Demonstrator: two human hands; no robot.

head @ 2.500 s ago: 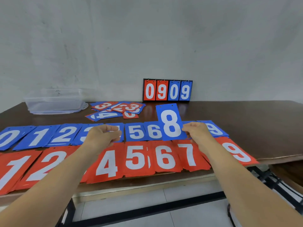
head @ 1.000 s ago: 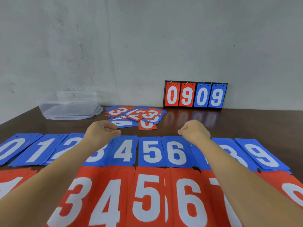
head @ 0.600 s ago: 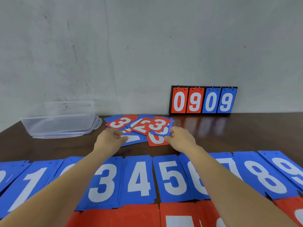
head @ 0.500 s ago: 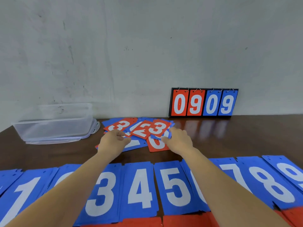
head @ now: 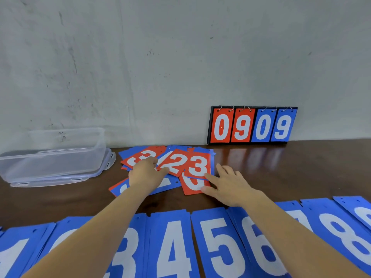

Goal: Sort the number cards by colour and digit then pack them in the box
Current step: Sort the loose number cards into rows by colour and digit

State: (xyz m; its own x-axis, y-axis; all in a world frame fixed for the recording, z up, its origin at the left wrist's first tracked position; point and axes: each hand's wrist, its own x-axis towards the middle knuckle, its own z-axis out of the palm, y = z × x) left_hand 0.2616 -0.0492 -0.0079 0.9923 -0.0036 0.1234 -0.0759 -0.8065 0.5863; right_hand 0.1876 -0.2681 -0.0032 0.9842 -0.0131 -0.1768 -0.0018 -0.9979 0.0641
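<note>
Left hand (head: pixel 146 177) and right hand (head: pixel 230 187) are lying apart on the loose pile of number cards (head: pixel 176 157), far back on the dark wooden table (head: pixel 301 173) under a scuffed grey wall (head: pixel 160 57). Sorted blue cards (head: pixel 172 243) are lining the near edge, a clear plastic box (head: pixel 54 157) is sitting far left, and a scoreboard (head: pixel 253 125) is leaning on the wall. The left hand is resting on the pile, fingers loosely extended, gripping nothing. The right hand, fingers spread, is touching the red 3 card (head: pixel 197 166) and the red 0 card (head: pixel 190 187).
</note>
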